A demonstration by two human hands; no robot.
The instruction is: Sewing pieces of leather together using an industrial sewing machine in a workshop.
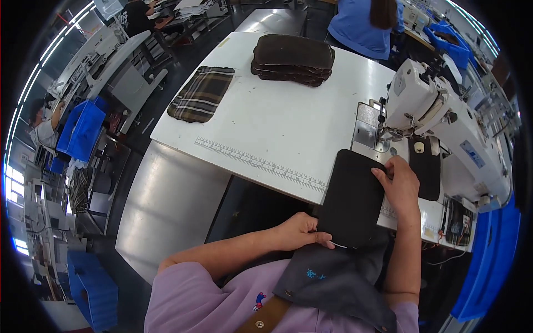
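Observation:
A dark fabric panel with rounded corners lies partly on the white table and hangs over its front edge toward my lap. My left hand pinches its lower left corner, thumb on top. At the panel's upper right edge, my right hand grips with thumb and bent fingers. Just beyond stands a white sewing machine, its needle area a little ahead of the panel's top edge. Another dark piece sits under the machine arm, to the right of my right hand.
A stack of dark panels rests at the table's back, with a plaid piece to its left. A printed ruler strip runs along the front edge. Blue bins stand left. A person in blue sits beyond the table.

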